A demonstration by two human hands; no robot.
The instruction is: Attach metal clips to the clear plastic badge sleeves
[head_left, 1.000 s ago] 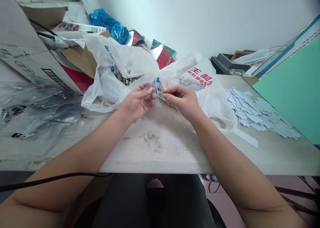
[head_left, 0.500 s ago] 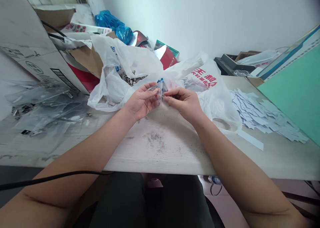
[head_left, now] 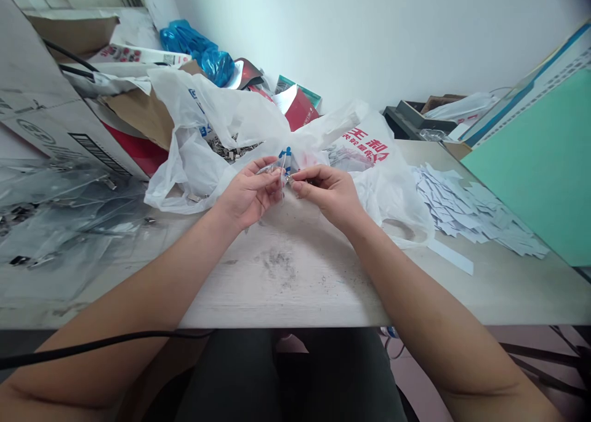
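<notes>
While the left hand [head_left: 249, 194] grips a clear plastic piece [head_left: 281, 166] with blue-tipped parts between thumb and curled fingers, the right hand [head_left: 329, 194] pinches a small metal clip [head_left: 289, 178] between its thumb and forefinger, holding it right against the plastic's lower edge. Neither hand is relaxed; both are closed in a fine grasp, raised slightly above a scuffed white tabletop [head_left: 295, 299], and the two sets of fingertips nearly meet around the plastic. Just behind them sags a white plastic carrier bag [head_left: 369, 154] with red lettering, its opening filled with loose metal clips [head_left: 231, 151]. To the right lies a spread of white paper slips [head_left: 466, 209], to the left a heap of clear plastic sheets [head_left: 60, 215] beside a cardboard box [head_left: 41, 101], and a black cable [head_left: 101, 342] crosses the left forearm.
</notes>
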